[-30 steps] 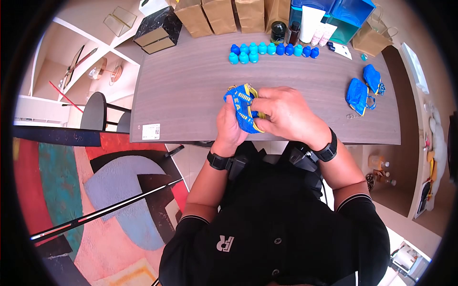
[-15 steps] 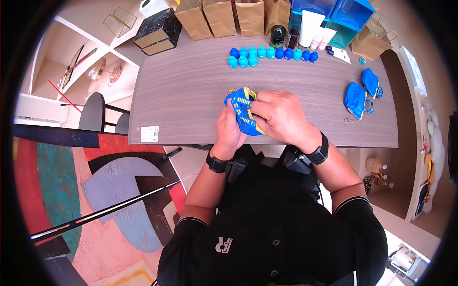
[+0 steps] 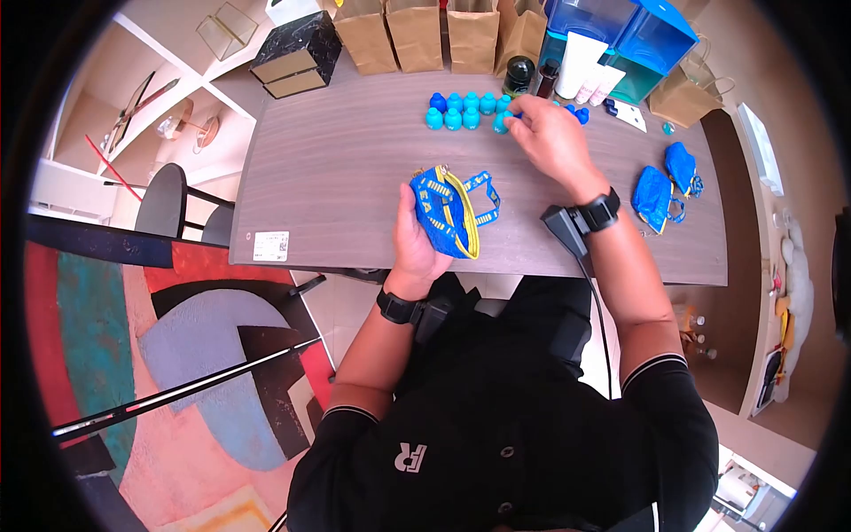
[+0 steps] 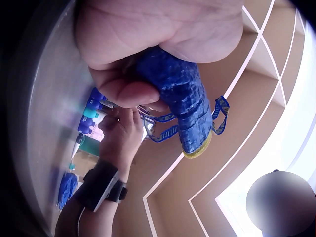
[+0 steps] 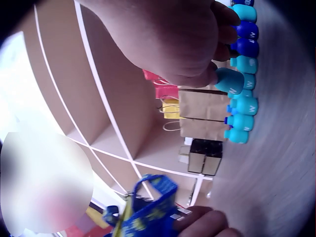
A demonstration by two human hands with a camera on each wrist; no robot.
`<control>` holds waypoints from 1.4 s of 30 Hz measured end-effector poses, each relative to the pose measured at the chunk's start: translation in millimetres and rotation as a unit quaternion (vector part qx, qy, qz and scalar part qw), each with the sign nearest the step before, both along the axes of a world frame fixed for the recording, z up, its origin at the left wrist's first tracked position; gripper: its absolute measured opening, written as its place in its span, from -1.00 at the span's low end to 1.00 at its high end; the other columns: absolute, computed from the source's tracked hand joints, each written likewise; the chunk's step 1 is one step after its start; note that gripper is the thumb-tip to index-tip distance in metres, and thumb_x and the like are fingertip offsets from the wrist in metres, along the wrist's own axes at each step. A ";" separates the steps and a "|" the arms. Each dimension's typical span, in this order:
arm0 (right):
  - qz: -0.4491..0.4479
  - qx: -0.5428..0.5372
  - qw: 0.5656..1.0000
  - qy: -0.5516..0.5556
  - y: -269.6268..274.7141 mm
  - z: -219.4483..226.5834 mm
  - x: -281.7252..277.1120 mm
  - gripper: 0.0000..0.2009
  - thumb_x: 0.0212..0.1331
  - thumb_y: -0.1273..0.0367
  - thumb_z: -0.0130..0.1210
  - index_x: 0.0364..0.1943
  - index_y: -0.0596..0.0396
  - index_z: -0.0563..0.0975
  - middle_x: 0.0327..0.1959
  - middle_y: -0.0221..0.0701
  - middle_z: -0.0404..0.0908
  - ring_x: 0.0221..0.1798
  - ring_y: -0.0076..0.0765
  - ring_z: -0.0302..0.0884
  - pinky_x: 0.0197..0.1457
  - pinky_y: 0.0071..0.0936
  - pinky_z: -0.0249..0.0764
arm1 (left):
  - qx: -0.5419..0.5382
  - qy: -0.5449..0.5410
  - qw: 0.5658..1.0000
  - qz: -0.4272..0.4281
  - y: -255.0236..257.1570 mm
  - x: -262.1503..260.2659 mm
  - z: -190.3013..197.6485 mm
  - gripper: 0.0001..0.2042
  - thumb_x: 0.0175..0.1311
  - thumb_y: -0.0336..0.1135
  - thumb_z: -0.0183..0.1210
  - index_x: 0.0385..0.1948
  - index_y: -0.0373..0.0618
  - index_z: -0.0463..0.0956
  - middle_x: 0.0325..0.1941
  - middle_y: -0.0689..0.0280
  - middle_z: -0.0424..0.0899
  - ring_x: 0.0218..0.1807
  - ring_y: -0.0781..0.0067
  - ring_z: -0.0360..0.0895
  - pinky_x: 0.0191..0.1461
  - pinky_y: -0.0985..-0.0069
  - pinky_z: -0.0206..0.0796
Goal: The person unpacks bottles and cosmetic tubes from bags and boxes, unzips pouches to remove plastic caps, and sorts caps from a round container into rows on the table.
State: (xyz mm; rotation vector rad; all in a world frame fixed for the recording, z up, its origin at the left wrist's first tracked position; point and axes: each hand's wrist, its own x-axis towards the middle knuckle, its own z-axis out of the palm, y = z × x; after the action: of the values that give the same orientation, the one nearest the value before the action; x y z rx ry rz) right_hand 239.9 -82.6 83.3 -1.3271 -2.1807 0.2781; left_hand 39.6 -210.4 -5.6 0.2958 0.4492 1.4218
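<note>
A small blue pouch (image 3: 436, 223) with yellow zip trim and webbing straps is held by my left hand (image 3: 415, 248) over the table's front part, its thumb along one side. In the left wrist view the fingers curl round the pouch (image 4: 183, 94). My right hand (image 3: 557, 146) reaches to the small bottles at the back. Thumb and fingers pinch a turquoise bottle (image 5: 230, 82), which sits forward of the back row. Other turquoise bottles (image 3: 453, 119) and dark blue bottles (image 3: 437, 101) stand in rows beside it; the right hand hides some of them.
Two more blue pouches (image 3: 652, 197) lie on the table's right side. Behind the bottles stand brown paper bags (image 3: 414, 43), a white tube (image 3: 581, 66), dark bottles (image 3: 519, 75) and blue drawers (image 3: 660, 40). A black marbled box (image 3: 297, 55) is at the back left.
My right hand has left the pouch and moved away to the bottle rows, where it now pinches a turquoise bottle. My left hand still holds the pouch, whose strap now hangs out to the right.
</note>
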 end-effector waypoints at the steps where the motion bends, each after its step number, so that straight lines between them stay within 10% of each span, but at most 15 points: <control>1: -0.003 -0.004 1.000 -0.019 7.2 -7.6 -1.6 -0.79 0.25 0.23 0.15 -0.23 0.09 0.59 -0.20 -0.20 0.70 -0.12 0.06 0.65 -0.12 -0.03 0.54 | 0.001 0.002 1.000 0.005 -1.5 1.2 4.7 -0.40 0.49 0.34 -0.20 0.11 0.03 0.51 -0.18 0.18 0.69 -0.24 0.21 0.68 -0.28 0.28 0.54; 18: -0.041 0.017 0.996 -0.071 12.8 -12.3 -15.7 -0.76 0.22 0.20 0.20 -0.17 0.04 0.64 -0.21 -0.20 0.71 -0.13 0.01 0.69 -0.13 -0.05 0.57 | 0.006 0.001 0.999 0.047 -4.6 5.3 16.6 -0.45 0.53 0.27 -0.17 0.11 -0.01 0.49 -0.11 0.24 0.68 -0.18 0.31 0.67 -0.14 0.33 0.54; 24: 0.095 -0.037 0.969 0.225 -52.4 36.1 -6.7 -0.83 0.15 0.38 0.31 -0.19 0.08 0.66 -0.36 -0.35 0.61 -0.33 -0.18 0.59 -0.26 -0.24 0.53 | 0.037 -0.011 0.998 -0.039 -4.1 -1.3 4.8 -0.40 0.42 0.39 -0.11 -0.04 -0.02 0.48 -0.28 0.31 0.54 -0.42 0.42 0.46 -0.46 0.46 0.27; 28: 0.201 -0.025 0.952 0.230 -91.4 49.7 -13.7 -0.85 0.09 0.41 0.34 -0.24 0.04 0.67 -0.37 -0.39 0.56 -0.29 -0.20 0.57 -0.24 -0.27 0.52 | 0.014 0.004 0.999 -0.033 -4.5 -3.3 -8.1 -0.31 0.34 0.47 -0.07 0.02 -0.05 0.49 -0.16 0.30 0.61 -0.44 0.46 0.44 -0.45 0.46 0.22; 33: 0.210 0.113 0.964 0.119 -106.9 37.6 -35.8 -0.73 -0.10 0.45 0.40 -0.22 0.02 0.69 -0.30 -0.41 0.54 -0.23 -0.23 0.56 -0.22 -0.34 0.53 | 0.110 0.000 0.993 -0.034 -0.7 -3.5 -7.5 -0.47 0.58 0.21 -0.23 0.22 0.02 0.45 0.23 0.20 0.60 0.29 0.21 0.54 0.38 0.19 0.41; 42: 0.173 0.140 0.971 0.086 -101.9 19.3 -36.6 -0.71 -0.15 0.48 0.36 -0.24 0.02 0.66 -0.29 -0.42 0.53 -0.20 -0.19 0.56 -0.18 -0.30 0.55 | 0.115 0.059 0.991 -0.031 -1.3 1.0 -7.6 -0.47 0.59 0.21 -0.24 0.24 0.02 0.43 0.26 0.22 0.57 0.30 0.24 0.53 0.38 0.20 0.38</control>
State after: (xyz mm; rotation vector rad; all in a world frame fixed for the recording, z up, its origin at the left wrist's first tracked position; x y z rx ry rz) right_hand 203.4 -184.5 102.7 -0.7397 -2.1966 0.2002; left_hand 40.6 -211.7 -13.2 0.5788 0.3688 1.4007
